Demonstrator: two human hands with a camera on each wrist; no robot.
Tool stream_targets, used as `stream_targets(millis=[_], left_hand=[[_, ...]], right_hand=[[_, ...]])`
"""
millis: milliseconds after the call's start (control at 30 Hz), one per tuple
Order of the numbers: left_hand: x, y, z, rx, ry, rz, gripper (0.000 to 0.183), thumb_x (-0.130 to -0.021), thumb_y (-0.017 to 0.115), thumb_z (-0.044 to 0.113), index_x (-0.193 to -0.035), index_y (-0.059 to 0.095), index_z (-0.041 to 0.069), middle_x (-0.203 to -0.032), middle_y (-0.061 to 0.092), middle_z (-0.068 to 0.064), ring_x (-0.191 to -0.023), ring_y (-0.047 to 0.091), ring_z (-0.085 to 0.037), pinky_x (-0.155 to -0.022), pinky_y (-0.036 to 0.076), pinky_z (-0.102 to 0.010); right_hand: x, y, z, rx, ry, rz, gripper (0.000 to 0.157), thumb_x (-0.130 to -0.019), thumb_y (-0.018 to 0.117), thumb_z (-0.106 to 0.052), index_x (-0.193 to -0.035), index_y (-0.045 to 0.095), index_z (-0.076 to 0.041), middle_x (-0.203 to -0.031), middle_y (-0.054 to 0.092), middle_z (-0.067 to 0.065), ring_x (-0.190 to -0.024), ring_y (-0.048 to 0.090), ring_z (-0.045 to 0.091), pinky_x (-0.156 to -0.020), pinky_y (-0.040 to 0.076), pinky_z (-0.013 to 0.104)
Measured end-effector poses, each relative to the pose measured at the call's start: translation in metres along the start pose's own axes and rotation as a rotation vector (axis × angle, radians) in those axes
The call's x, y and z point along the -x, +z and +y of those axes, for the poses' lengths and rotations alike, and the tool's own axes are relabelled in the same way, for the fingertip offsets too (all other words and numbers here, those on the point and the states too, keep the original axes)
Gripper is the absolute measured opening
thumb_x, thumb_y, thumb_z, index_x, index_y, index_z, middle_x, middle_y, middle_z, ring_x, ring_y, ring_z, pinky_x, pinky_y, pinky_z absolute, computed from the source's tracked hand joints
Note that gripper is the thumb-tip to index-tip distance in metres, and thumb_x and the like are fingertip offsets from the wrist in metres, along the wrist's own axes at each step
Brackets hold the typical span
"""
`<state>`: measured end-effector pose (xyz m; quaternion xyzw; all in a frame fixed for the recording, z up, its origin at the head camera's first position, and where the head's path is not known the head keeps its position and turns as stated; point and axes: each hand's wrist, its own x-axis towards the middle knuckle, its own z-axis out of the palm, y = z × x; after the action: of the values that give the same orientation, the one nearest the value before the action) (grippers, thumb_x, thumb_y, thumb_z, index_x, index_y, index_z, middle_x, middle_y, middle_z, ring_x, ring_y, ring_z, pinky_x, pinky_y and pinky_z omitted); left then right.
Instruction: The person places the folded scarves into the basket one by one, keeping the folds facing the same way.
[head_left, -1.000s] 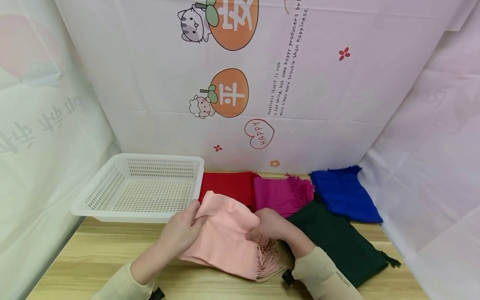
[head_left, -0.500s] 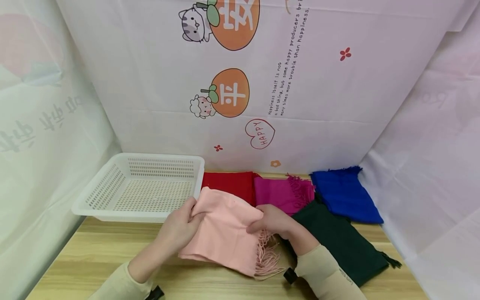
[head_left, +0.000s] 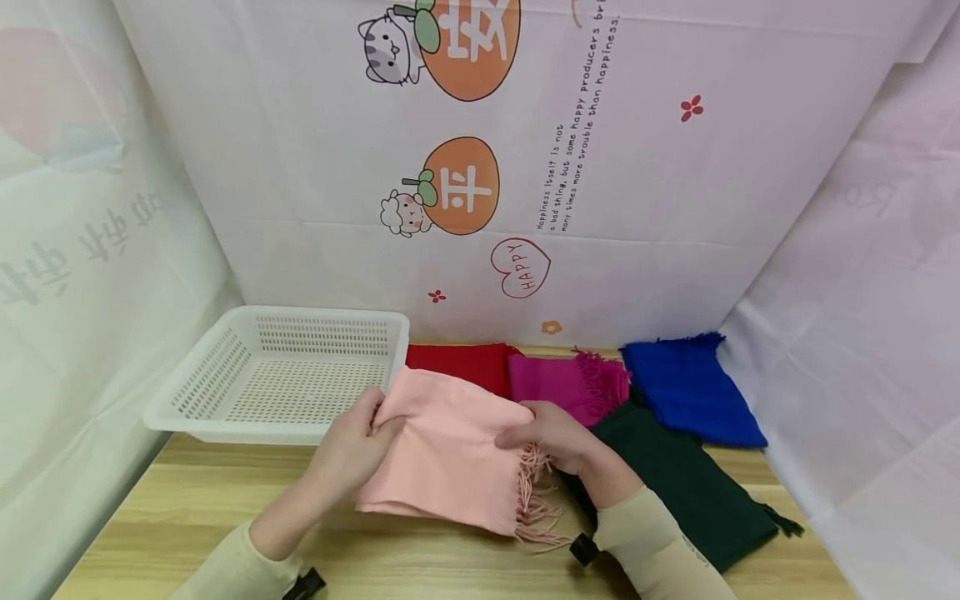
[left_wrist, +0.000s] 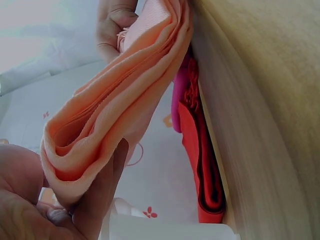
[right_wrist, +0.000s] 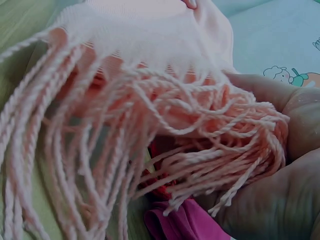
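A folded pink scarf hangs between both hands over the wooden table, its fringe on the right side. My left hand grips its left edge, thumb on top; in the left wrist view the stacked folds of the scarf lie between thumb and fingers. At the upper right corner my right hand pinches the scarf, thumb on the near face. Twisted tassels dangle beside the right hand in the right wrist view. The scarf's far side is hidden.
A white perforated basket stands at the back left. Behind the pink scarf lie a folded red scarf and a magenta one. To the right are a dark green scarf and a blue scarf. White printed cloth walls the table.
The pink scarf has risen a little and its upper edge is straighter. The left hand has shifted slightly up and left, the right hand slightly up and right.
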<state>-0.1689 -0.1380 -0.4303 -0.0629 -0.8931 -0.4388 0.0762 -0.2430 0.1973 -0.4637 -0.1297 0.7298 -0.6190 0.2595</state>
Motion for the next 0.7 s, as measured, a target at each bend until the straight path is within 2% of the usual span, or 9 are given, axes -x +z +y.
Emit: stream_targets(millis=[333, 700], left_hand=[[-0.003, -0.005, -0.001, 0.085, -0.049, -0.013, 0.021, -0.108, 0.075, 0.025, -0.11, 0.059, 0.012, -0.091, 0.062, -0.006, -0.078, 0.06, -0.021, -0.067, 0.051, -0.036], [-0.007, -0.015, -0.003, 0.179, -0.095, -0.034, 0.024, -0.108, 0.074, 0.026, -0.117, 0.061, 0.007, -0.098, 0.071, -0.012, -0.076, 0.067, -0.022, -0.063, 0.057, -0.037]], right_hand=[[0.0, 0.0, -0.003, -0.148, 0.015, 0.013, 0.066, -0.097, 0.087, -0.018, -0.151, 0.056, 0.004, -0.124, 0.077, 0.019, -0.101, 0.081, 0.031, -0.087, 0.068, 0.046], [0.002, 0.005, -0.008, -0.24, -0.03, 0.0, 0.06, -0.103, 0.081, -0.018, -0.151, 0.055, 0.005, -0.124, 0.078, 0.021, -0.102, 0.082, 0.031, -0.086, 0.067, 0.047]])
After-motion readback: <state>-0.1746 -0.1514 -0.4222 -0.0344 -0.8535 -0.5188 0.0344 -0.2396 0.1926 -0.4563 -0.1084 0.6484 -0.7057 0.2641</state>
